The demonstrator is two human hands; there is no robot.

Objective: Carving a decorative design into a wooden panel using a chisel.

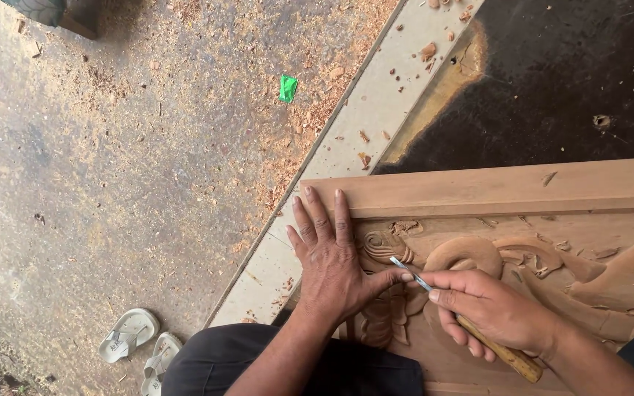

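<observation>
Both hands are working on one carved wooden panel [508, 192] lying flat. Left hand [332, 257] is pressing palm-down on the panel's left end, its fingers spread and pointing up toward the plain top rail, its thumb stretching right to touch the metal shaft of a chisel [464, 323]. Right hand [489, 308] is closing around that one chisel, fingers wrapping its pale wooden handle, so the two hands are meeting at the blade.

Its long axis is running diagonally: the handle end is sitting at the lower right, below the wrist, and the thin steel tip is pointing up and left into the relief, just beside a curled scroll motif. The panel's own long axis is running left to right, rising slightly toward the right.

Two white sandals [141, 341] are lying side by side on the concrete floor [111, 183] at the lower left. One small bright green wrapper [288, 88], roughly rectangular, is lying well apart among scattered wood chips [310, 125] near the top centre.
</observation>
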